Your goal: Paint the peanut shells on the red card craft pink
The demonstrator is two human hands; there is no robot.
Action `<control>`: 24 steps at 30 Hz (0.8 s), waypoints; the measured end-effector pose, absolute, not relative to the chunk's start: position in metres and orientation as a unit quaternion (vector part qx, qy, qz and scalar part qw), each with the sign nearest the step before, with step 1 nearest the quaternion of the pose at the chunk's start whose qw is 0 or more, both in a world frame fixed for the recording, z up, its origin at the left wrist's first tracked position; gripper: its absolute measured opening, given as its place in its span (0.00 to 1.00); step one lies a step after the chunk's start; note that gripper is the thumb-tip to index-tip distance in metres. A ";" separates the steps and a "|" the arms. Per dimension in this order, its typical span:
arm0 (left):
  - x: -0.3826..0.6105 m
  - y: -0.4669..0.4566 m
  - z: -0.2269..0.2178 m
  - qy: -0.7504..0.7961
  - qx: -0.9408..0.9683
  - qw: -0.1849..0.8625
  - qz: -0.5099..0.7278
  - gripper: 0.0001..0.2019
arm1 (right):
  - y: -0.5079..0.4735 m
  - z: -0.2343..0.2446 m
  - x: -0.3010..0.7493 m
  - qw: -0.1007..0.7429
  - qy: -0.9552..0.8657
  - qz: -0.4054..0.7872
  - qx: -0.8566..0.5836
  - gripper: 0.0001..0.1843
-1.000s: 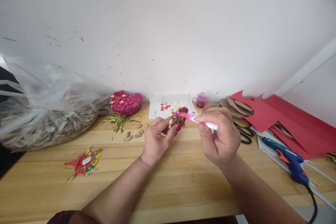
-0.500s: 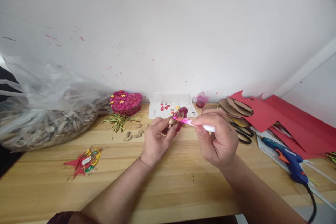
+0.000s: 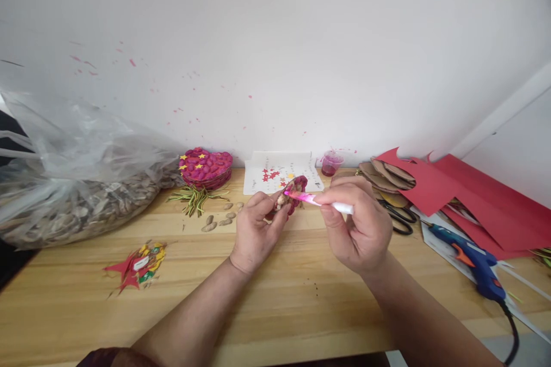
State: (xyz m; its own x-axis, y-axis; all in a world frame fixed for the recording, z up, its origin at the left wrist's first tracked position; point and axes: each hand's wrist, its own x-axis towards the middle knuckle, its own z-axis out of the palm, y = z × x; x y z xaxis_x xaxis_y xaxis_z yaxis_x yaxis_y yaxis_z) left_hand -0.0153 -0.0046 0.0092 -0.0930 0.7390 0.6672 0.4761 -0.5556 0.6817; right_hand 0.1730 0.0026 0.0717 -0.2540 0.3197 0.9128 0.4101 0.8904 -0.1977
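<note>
Magenta and bare tan mix on the lumpy piece (image 3: pixel 298 184), which, in the head view, we pinch in the grip of our left hand (image 3: pixel 257 229), on the near side of the white paper (image 3: pixel 258 161). Our right hand (image 3: pixel 361 226), nearer us and right of that paper, has its grip closed around a slim white tool (image 3: pixel 305 198), the pink end at the piece. Left of the paper sit a star-dotted magenta stack (image 3: pixel 206 168) and, farther out, a plastic bag (image 3: pixel 81 206); just beside its right edge stands a cup (image 3: pixel 330 166), with a blue glue gun (image 3: pixel 471 258) well beyond. Nearer us than the paper, wooden tabletop (image 3: pixel 293 315) stretches between our forearms to its front edge, giving room to move; behind it rises the wall (image 3: pixel 275 57).
</note>
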 end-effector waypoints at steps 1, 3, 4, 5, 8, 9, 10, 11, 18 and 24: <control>-0.015 -0.004 0.009 0.458 0.663 0.112 0.581 0.06 | 0.003 0.071 0.173 0.565 -0.790 -0.046 -0.234 0.10; -0.015 -0.004 0.009 0.459 0.659 0.110 0.586 0.06 | 0.003 0.071 0.174 0.569 -0.784 -0.067 -0.241 0.10; -0.015 -0.004 0.009 0.459 0.657 0.110 0.588 0.06 | 0.003 0.071 0.174 0.572 -0.779 -0.074 -0.243 0.11; -0.015 -0.004 0.009 0.460 0.655 0.111 0.588 0.05 | 0.003 0.071 0.174 0.576 -0.776 -0.075 -0.245 0.11; -0.014 -0.005 0.010 0.463 0.656 0.116 0.585 0.06 | 0.002 0.072 0.174 0.572 -0.781 -0.053 -0.244 0.10; -0.014 -0.005 0.010 0.463 0.657 0.117 0.583 0.07 | 0.001 0.072 0.173 0.568 -0.785 -0.048 -0.243 0.10; -0.014 -0.005 0.011 0.464 0.658 0.117 0.582 0.07 | 0.001 0.072 0.173 0.566 -0.787 -0.049 -0.242 0.09; -0.014 -0.005 0.011 0.463 0.658 0.117 0.582 0.07 | 0.001 0.073 0.172 0.565 -0.787 -0.053 -0.243 0.09; -0.013 -0.004 0.010 0.464 0.652 0.116 0.589 0.06 | 0.001 0.073 0.175 0.572 -0.777 -0.073 -0.252 0.10; -0.013 -0.005 0.012 0.460 0.654 0.112 0.590 0.06 | 0.002 0.072 0.173 0.572 -0.778 -0.058 -0.252 0.09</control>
